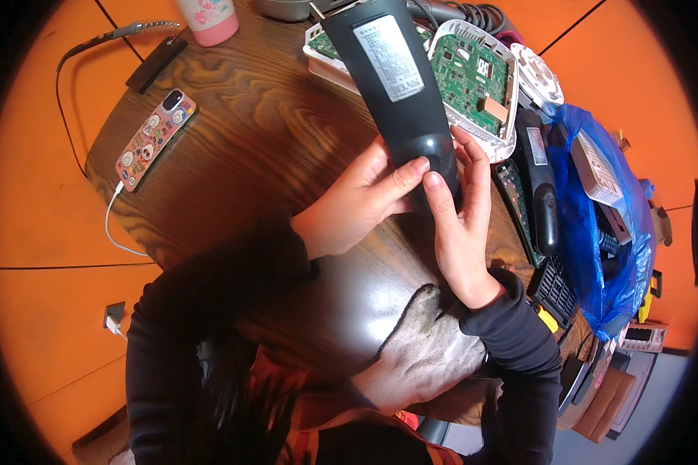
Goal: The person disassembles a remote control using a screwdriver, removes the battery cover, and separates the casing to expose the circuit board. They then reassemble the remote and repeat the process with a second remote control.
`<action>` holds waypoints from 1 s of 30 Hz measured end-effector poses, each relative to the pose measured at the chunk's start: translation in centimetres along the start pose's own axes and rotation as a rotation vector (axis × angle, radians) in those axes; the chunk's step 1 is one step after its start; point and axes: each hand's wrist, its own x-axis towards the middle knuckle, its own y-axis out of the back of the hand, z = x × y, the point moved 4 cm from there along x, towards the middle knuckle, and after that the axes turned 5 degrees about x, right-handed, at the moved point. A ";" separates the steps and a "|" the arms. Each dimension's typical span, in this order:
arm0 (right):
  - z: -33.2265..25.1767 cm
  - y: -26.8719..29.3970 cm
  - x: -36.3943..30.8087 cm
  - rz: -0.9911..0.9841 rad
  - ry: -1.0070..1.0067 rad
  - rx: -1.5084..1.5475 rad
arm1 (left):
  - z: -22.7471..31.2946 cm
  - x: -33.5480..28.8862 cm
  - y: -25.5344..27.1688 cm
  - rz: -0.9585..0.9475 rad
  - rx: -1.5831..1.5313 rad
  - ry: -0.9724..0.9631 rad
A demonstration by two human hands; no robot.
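Note:
Both my hands hold a long black plastic handset-like device (412, 124) over the table. Its wider end points away from me and bears a white printed label (390, 58). The narrower end has a rounded bulge. My left hand (361, 194) grips that end from the left, its thumb pressed on the back. From the right, my right hand (461, 225) closes around the same end, with its thumb beside the left one and its fingers behind. The device's underside is hidden. Just behind it, an opened white casing (510, 116) holds a green circuit board (454, 74).
A phone in a stickered case (157, 139) lies left on the wooden table (233, 85), with a white cable attached. A pink-and-white bottle (212, 23) stands beyond it. At right are another black device (545, 209), a keypad (554, 291) and a blue plastic bag (578, 263). A greyish cloth (423, 356) lies near me.

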 end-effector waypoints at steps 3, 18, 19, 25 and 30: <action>0.2 -0.3 0.0 -0.030 -0.153 0.183 | 0.0 -0.4 -0.1 0.051 -0.022 -0.024; 0.4 -0.7 -0.6 -0.139 -0.366 0.237 | 0.5 -0.9 -0.7 -0.040 -0.058 0.042; 0.4 -0.7 -0.5 -0.138 -0.369 0.220 | 0.6 -0.8 -0.8 -0.034 -0.080 0.020; 0.3 -0.9 -0.5 -0.211 -0.348 0.239 | 0.6 -0.8 -0.3 0.063 -0.101 0.039; 0.6 -1.0 -0.4 -0.180 -0.312 0.221 | 1.0 -0.4 -0.1 0.049 -0.069 -0.030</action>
